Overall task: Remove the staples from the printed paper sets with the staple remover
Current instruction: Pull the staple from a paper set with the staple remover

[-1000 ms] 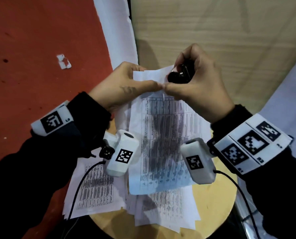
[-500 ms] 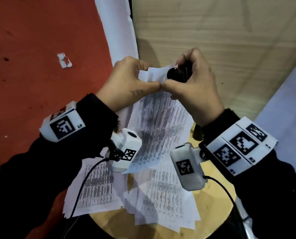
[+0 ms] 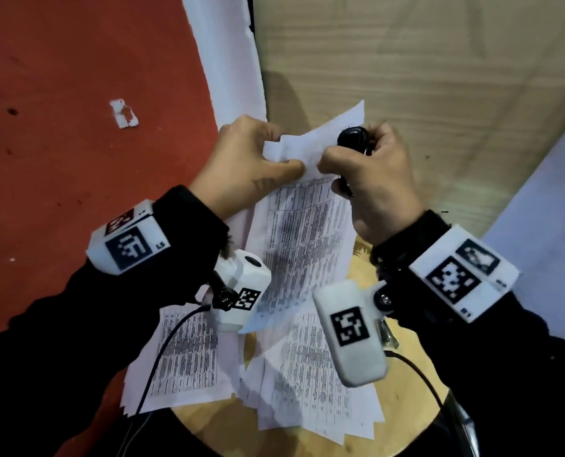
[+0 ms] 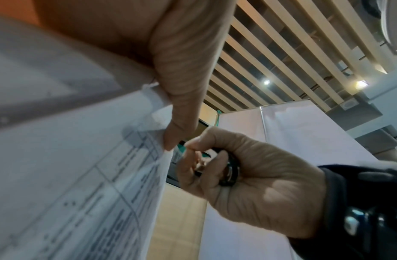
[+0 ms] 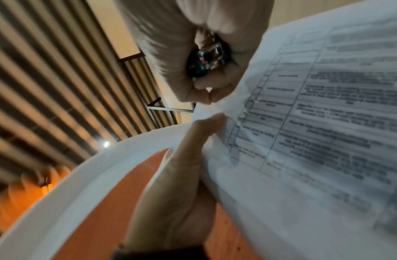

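- Lifted off the round table (image 3: pixel 403 420): one printed paper set (image 3: pixel 302 239), held up in the air between both hands, its lower end drooping over the loose sheets (image 3: pixel 310 374) piled below.
- Left hand (image 3: pixel 244 163) pinching the top corner of that set, thumb (image 4: pixel 182 130) pressed on the front, other fingers curled behind.
- Right hand (image 3: pixel 373 179) curled round the black staple remover (image 3: pixel 352 137), thumb tip right up against the left thumb at the paper's edge.
- From the left wrist view, remover (image 4: pixel 228 171) tucked deep in the right palm; whether its claws are biting the staple, impossible to tell. Staple itself not visible in any view.
- Step in hand, by the look of it: working the staple at the pinched corner, either just hooked or about to be.
- Next move likely calling for a firm squeeze of the remover and a short pull away from the corner, left pinch held tight to stop the sheets tearing.
- More sheets waiting on the table; stapled or not, too blurred to say.
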